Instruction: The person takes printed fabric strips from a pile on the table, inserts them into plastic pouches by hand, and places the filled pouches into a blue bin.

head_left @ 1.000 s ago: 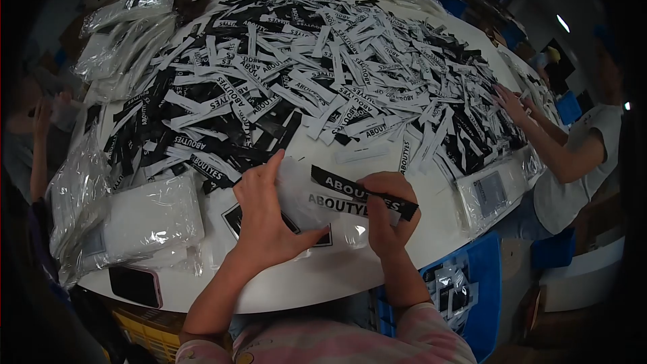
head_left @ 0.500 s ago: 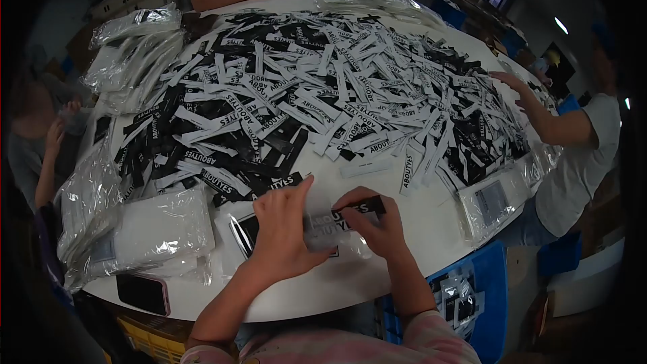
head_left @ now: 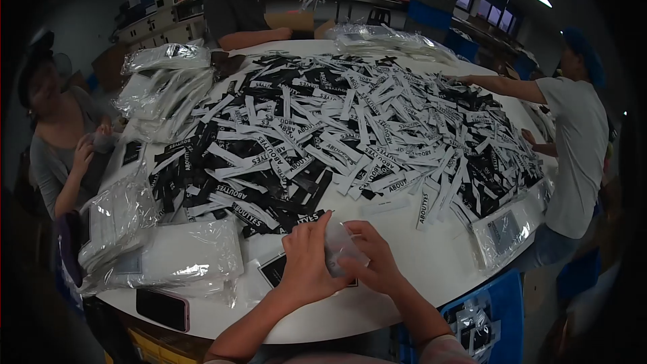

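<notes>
A small frosted plastic bag [head_left: 334, 236] is held upright between my two hands. My left hand [head_left: 304, 259] grips its left side, with the thumb low and the fingers curled behind it. On the other side, my right hand [head_left: 372, 256] holds the bag with its fingers and thumb. Faint dark marks show low in the bag; its contents are hard to make out. Just beyond lies a wide pile of black and white stick packs [head_left: 364, 138] printed ABOUTYES. Left of my left wrist, a flat black card in clear plastic [head_left: 273, 268] rests on the white table [head_left: 296, 320].
Stacks of clear plastic bags [head_left: 192, 249] stand on the left, and a phone [head_left: 163, 309] lies near the front edge. A blue bin [head_left: 509, 310] with filled packets is below right. Co-workers stand at left, far side and right; another bag stack [head_left: 507, 228] lies right.
My right hand has closed in on the bag, and the black stick pack it held is no longer visible. The camera has tilted up. At right, the co-worker's arm reaches farther over the pile.
</notes>
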A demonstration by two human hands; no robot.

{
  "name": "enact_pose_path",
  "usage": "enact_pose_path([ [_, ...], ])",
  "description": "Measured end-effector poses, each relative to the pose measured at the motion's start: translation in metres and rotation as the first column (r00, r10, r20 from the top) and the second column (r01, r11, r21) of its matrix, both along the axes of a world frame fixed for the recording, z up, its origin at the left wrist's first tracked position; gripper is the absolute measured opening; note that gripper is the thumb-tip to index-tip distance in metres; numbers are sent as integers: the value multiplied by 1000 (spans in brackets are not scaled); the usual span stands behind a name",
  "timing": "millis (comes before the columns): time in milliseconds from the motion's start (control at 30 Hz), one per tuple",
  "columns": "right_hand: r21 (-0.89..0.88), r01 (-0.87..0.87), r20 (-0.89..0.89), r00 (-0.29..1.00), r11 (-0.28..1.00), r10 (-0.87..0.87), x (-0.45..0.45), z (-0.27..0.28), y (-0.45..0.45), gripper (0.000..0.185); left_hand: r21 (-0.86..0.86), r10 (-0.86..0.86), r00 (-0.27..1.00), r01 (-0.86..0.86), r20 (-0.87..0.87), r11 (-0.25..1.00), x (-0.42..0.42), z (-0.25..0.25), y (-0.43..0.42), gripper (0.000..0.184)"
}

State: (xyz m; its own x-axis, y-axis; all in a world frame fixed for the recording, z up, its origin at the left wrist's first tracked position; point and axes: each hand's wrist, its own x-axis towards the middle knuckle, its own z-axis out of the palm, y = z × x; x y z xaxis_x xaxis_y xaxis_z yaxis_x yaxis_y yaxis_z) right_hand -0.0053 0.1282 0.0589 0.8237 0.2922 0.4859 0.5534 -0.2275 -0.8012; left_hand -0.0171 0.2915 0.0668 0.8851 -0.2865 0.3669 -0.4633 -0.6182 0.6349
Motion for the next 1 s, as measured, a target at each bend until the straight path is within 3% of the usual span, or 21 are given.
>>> enact_pose_path([
  [67,-16,-114,-37,993,993,114,1,-3,-4,21,28,-1,1000,1,-8,1000,-1,1,1,104],
  [133,-124,-223,-375,913,967,162,3,-8,-15,23,49,-10,1000,11,-22,999,-1,6,3,104],
  [200,-33,-134,-392,913,990,111,0,2,-9,24,-117,-21,1000,19,-22,993,4,14,9,75],
  [233,58,-39,-417,907,998,59,-2,5,-8,24,-116,-21,1000,18,-22,993,7,9,15,75],
  [300,32,-47,-432,900,998,56,-2,2,-8,23,-570,-128,872,-192,-472,799,15,-4,28,37],
  [333,2,-58,-445,894,998,53,-2,0,-9,22,-667,-144,885,-218,-443,712,14,-1,26,15],
  [367,1,-60,-446,894,998,55,-1,-1,-12,22,-667,-142,885,-221,-444,711,13,-3,26,15],
  [433,93,-286,-613,738,954,281,1,-3,-18,26,-613,-107,874,-241,-475,753,11,-7,25,17],
  [467,93,-284,-620,733,954,278,3,-4,-19,26,-612,-109,869,-245,-482,752,11,-7,24,17],
  [533,-146,-376,-501,826,915,259,4,-5,-23,24,-621,-121,870,-238,-479,747,10,-8,20,15],
  [600,-170,-142,-2,990,975,144,9,2,-12,25,-675,-109,869,-290,-482,678,11,-10,23,16],
  [633,215,0,-408,909,977,90,-2,7,-5,34,-709,-118,857,-330,-502,623,13,-3,23,17],
  [667,212,28,-435,898,977,69,-3,3,-6,34,-765,-133,879,-314,-458,562,15,-7,24,19],
  [733,212,75,-581,811,974,64,4,-3,-11,38,-756,-184,855,-304,-485,580,10,2,19,19],
  [867,129,231,-464,873,964,-147,5,-8,-8,32,-741,-168,862,-293,-478,603,7,3,16,21],
  [933,230,112,-688,721,967,80,5,-11,-12,24,-766,-143,878,-307,-457,566,8,2,14,20],
  [1000,249,96,-674,732,964,101,0,-3,-10,21,-720,-189,854,-268,-485,640,7,1,15,18],
])
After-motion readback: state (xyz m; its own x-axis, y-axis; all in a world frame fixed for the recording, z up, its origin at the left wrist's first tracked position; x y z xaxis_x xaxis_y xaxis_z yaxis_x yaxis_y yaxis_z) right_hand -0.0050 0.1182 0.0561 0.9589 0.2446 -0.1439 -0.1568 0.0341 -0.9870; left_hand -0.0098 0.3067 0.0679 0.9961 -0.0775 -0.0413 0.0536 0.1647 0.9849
